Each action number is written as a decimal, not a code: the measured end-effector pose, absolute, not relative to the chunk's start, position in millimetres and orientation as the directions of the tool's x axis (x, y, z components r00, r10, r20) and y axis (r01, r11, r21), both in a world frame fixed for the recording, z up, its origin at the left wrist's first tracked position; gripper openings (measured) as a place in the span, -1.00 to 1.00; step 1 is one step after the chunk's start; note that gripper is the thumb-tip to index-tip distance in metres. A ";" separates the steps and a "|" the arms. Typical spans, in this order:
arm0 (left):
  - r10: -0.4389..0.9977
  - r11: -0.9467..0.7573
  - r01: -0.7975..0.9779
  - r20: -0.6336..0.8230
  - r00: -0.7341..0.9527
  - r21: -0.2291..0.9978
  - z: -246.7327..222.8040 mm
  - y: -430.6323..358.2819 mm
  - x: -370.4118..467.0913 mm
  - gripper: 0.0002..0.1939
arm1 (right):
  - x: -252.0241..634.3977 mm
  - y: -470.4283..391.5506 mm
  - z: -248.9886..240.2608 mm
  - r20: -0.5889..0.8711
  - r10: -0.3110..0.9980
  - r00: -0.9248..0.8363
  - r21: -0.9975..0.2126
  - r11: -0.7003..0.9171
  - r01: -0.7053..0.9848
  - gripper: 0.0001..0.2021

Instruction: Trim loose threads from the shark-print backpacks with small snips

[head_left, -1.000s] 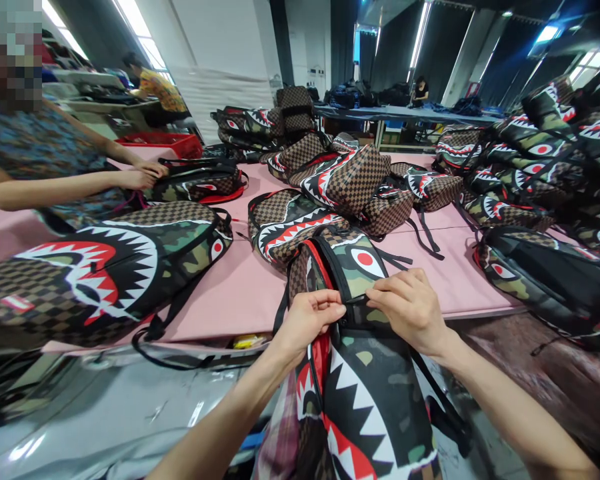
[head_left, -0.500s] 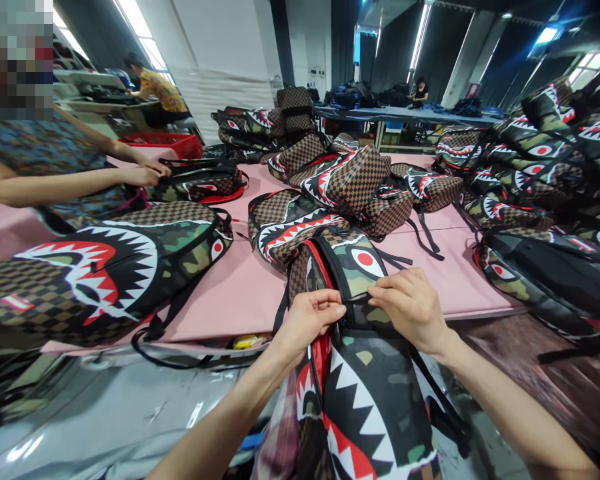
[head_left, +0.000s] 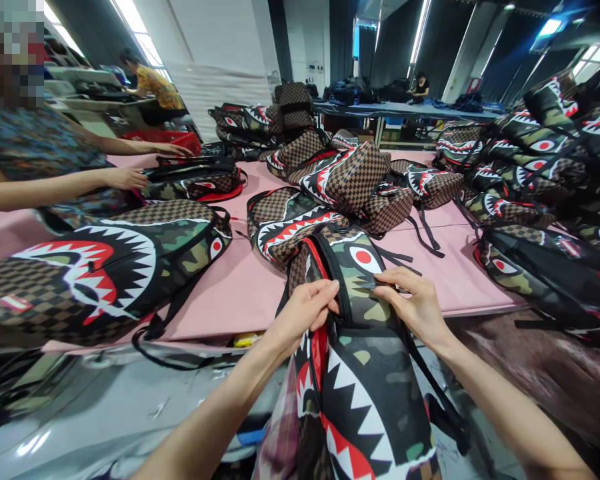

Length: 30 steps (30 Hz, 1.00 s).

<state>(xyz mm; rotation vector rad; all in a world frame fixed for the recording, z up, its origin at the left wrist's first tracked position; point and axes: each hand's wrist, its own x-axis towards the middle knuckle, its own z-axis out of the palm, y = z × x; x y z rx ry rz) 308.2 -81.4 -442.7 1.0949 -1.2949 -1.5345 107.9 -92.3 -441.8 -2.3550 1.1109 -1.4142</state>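
A backpack (head_left: 365, 380) with camouflage, a printed shark mouth and a red eye lies lengthwise before me, its lower end toward my body. My left hand (head_left: 305, 310) is closed on the edge of its open zipper, where red lining shows. Above the camouflage panel, my right hand (head_left: 415, 303) pinches small dark thread snips (head_left: 366, 284), their tips pointing left below the red eye. Part of the snips is hidden by the fingers.
Another shark backpack (head_left: 110, 267) lies left on the pink table (head_left: 250, 293). Several checkered bags (head_left: 350, 177) are heaped ahead, with a tall pile (head_left: 540, 147) at right. A co-worker's hands (head_left: 125, 179) rest by a bag at far left.
My right hand has moved slightly right, off the zipper, and the snips now show. My left hand has shifted slightly left. The co-worker's hands have separated.
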 end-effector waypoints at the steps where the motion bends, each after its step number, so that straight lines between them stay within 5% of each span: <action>1: -0.951 -0.141 0.059 -0.119 -0.284 0.988 -442.5 -83.5 307.5 -0.55 | 106.8 -91.0 -442.8 0.674 -0.683 0.281 -0.495 -0.700 -0.515 -0.86; 10: -0.882 -0.423 0.366 -0.285 -0.376 0.829 -448.5 -88.5 304.2 -0.63 | 110.2 -75.1 -438.7 0.731 -0.547 0.408 -0.225 -0.757 -0.613 -0.89; 16: -0.903 -0.395 0.398 -0.271 -0.332 0.828 -448.1 -86.6 302.3 -0.63 | 120.0 -78.3 -438.1 0.754 -0.470 0.458 -0.090 -0.766 -0.637 -0.95; 22: -0.913 -0.360 0.392 -0.235 -0.333 0.847 -449.7 -86.3 301.8 -0.61 | 115.0 -79.9 -435.9 0.724 -0.558 0.405 -0.267 -0.768 -0.583 -0.94; 30: -0.931 -0.290 0.291 -0.198 -0.307 0.912 -449.5 -84.9 301.3 -0.56 | 113.6 -80.5 -432.3 0.759 -0.418 0.499 0.011 -0.758 -0.652 -0.96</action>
